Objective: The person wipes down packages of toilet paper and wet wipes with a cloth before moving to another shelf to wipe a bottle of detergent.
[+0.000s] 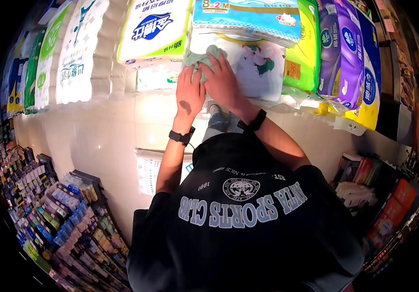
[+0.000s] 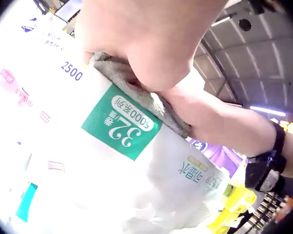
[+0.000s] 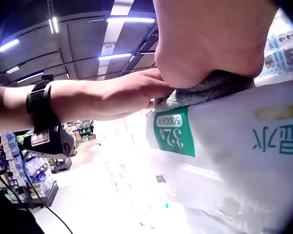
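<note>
Both hands work on a crumpled grey-green cloth [image 1: 203, 57] on top of a white plastic-wrapped pack [image 1: 273, 73] with a flower print. My left hand [image 1: 191, 92] rests at the cloth's near left edge, fingers pointing forward. My right hand [image 1: 222, 83] lies close beside it, its fingers spread over the cloth. In the left wrist view, the folded cloth [image 2: 136, 92] shows under the hands, just above a green "32" label [image 2: 122, 123] on the pack. The right wrist view has the cloth [image 3: 200, 95] beneath the right palm, at the pack's upper edge.
A KIMBOS tissue pack [image 1: 153, 31] and a blue pack [image 1: 248, 19] stand beyond the hands. Green [image 1: 303, 53] and purple packs [image 1: 343, 53] line the right; tall white packs [image 1: 80, 53] the left. Stocked shelves [image 1: 68, 214] stand behind, on the left.
</note>
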Motion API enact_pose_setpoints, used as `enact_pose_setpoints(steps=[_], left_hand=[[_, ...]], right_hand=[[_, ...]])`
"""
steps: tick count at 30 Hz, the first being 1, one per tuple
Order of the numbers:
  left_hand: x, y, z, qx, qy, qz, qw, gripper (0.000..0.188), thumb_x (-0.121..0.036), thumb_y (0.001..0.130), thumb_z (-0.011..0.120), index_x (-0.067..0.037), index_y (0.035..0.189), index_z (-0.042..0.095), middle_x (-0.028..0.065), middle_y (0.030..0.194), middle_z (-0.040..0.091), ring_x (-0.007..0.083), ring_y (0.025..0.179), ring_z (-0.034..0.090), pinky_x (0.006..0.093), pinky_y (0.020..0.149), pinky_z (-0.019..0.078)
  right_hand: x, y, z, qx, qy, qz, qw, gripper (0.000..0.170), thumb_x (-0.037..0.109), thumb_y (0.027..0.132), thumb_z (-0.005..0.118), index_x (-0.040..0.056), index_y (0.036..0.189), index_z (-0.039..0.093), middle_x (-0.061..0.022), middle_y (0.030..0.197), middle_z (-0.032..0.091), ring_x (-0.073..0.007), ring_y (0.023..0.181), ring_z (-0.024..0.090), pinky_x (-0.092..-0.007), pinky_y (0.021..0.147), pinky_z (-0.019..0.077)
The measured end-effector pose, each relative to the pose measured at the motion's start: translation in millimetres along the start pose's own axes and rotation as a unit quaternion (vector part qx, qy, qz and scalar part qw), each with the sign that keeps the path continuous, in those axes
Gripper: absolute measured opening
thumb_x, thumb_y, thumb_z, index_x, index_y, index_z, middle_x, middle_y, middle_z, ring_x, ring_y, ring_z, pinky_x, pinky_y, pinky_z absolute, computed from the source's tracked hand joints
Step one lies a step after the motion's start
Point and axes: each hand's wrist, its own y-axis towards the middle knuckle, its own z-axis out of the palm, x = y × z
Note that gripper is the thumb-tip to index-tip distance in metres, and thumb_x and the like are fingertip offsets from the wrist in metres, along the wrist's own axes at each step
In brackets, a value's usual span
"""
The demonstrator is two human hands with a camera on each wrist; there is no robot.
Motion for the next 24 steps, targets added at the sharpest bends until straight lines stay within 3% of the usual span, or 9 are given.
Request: enact_pose_setpoints(steps=[9, 13, 16, 21, 24], left_hand=[[-39.5, 24.5, 28.4, 0.065, 0.025, 0.037, 0.997, 0.051, -0.006, 0.087, 0.061, 0.002, 0.136, 0.053, 0.0279, 0.143, 0.049, 0.0510, 0.134, 0.043, 0.0585, 0.116, 0.0331], [-75.4, 46.8, 64.5, 0.073, 0.007, 0.106, 0.992, 0.051, -0.009, 0.087, 0.063, 0.000, 0.137, 0.053, 0.0261, 0.141, 0.049, 0.0485, 0.134, 0.044, 0.0604, 0.114, 0.0338], [-101.9, 56.9, 82.0, 0.089, -0.011, 0.141, 0.986, 0.049, -0.011, 0.088, 0.063, -0.001, 0.135, 0.054, 0.0231, 0.139, 0.051, 0.0467, 0.134, 0.044, 0.0603, 0.113, 0.0339], [-117.8, 50.4, 90.7, 0.126, -0.017, 0.179, 0.976, 0.047, -0.015, 0.089, 0.063, -0.002, 0.134, 0.055, 0.0208, 0.136, 0.053, 0.0437, 0.136, 0.043, 0.0581, 0.116, 0.0309], [-113.5, 49.2, 89.7, 0.149, -0.016, 0.199, 0.969, 0.048, -0.016, 0.087, 0.063, -0.001, 0.133, 0.056, 0.0201, 0.136, 0.055, 0.0405, 0.140, 0.042, 0.0571, 0.117, 0.0313]], right_hand=[[-44.6, -28.2, -30.0, -0.016, 0.042, 0.058, 0.997, 0.050, 0.012, 0.086, 0.066, 0.0138, 0.136, 0.060, -0.0149, 0.151, 0.048, -0.0469, 0.140, 0.042, -0.0531, 0.116, 0.0380], [-84.5, -51.7, -62.2, -0.060, 0.004, 0.097, 0.993, 0.051, 0.015, 0.084, 0.068, 0.0125, 0.134, 0.061, -0.0163, 0.148, 0.050, -0.0450, 0.139, 0.042, -0.0551, 0.116, 0.0359], [-104.3, -73.3, -77.0, -0.084, 0.023, 0.121, 0.989, 0.052, 0.011, 0.082, 0.067, 0.0099, 0.134, 0.061, -0.0178, 0.148, 0.049, -0.0469, 0.139, 0.042, -0.0541, 0.112, 0.0410], [-104.4, -100.6, -90.1, -0.084, 0.059, 0.173, 0.980, 0.053, 0.006, 0.082, 0.065, 0.0063, 0.134, 0.059, -0.0244, 0.147, 0.046, -0.0494, 0.137, 0.042, -0.0536, 0.111, 0.0420], [-93.6, -104.8, -86.0, -0.097, -0.027, 0.173, 0.980, 0.051, 0.005, 0.082, 0.066, 0.0027, 0.132, 0.058, -0.0256, 0.148, 0.045, -0.0496, 0.137, 0.042, -0.0548, 0.112, 0.0405]])
